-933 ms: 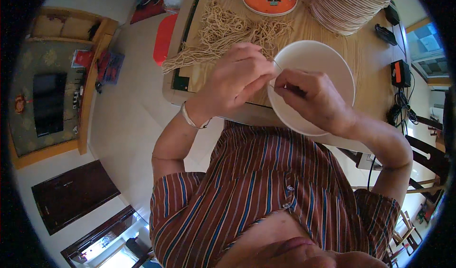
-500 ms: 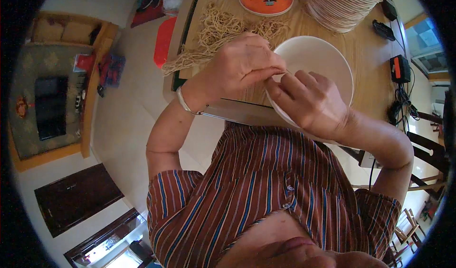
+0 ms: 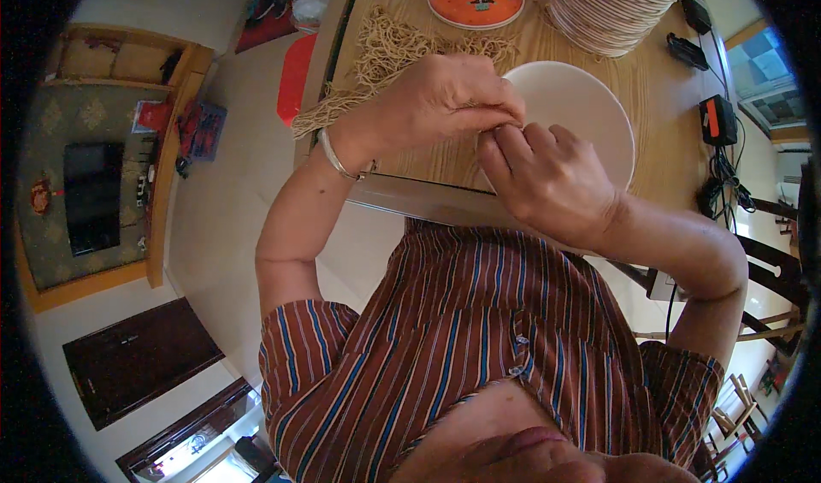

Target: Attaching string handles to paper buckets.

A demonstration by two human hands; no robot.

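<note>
My left hand [image 3: 445, 98], a bangle at its wrist, is closed, its fingertips pinched over the near left rim of a white round tub [image 3: 590, 111]. Right beside it, my right hand [image 3: 554, 179] is curled, and its thumb and fingers meet those of the left. Whatever they pinch between them is hidden or too small to make out. Partly behind my left hand and forearm lies a tangled pile of beige strings [image 3: 385, 51], with some strands trailing toward the table's left edge.
An orange printed tub [image 3: 475, 0] stands at the far side of the wooden table [image 3: 671, 132]. To its right is a tall stack of nested tubs [image 3: 616, 8]. Black adapters [image 3: 718, 122] and cables lie along the right edge. A red stool [image 3: 297, 77] is beyond the left edge.
My left hand has shifted slightly right and up, its wrist turning a little. The right hand's fingers have curled in closer to it. The white tub has barely moved.
</note>
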